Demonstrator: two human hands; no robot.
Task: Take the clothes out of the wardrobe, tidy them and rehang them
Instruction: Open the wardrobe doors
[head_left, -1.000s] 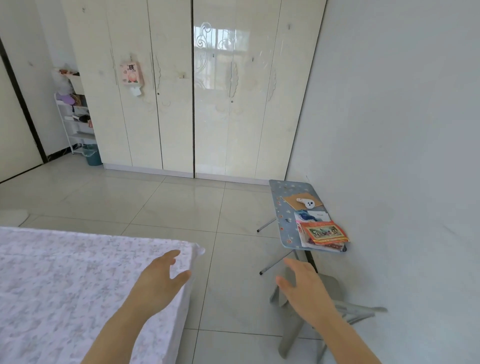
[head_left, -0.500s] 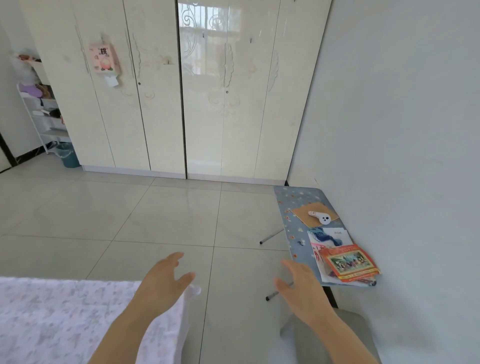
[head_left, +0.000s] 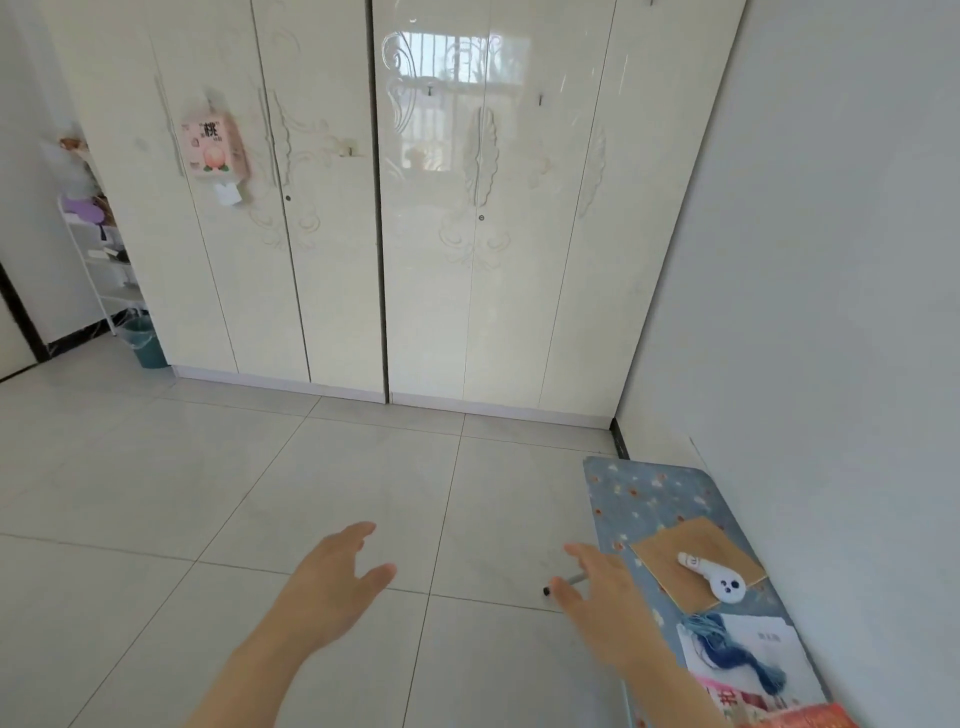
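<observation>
wardrobe (head_left: 467, 234) closed, inside hidden, left hand (head_left: 332, 582), right hand (head_left: 602, 592), fingers (head_left: 358, 532) loosely spread, table (head_left: 639, 493) cut off, perhaps books (head_left: 743, 660) on it

Table (head_left: 649, 483) right of wardrobe (head_left: 384, 208)

One wardrobe (head_left: 431, 234), two hands (head_left: 332, 584), one bin (head_left: 148, 345)
</observation>
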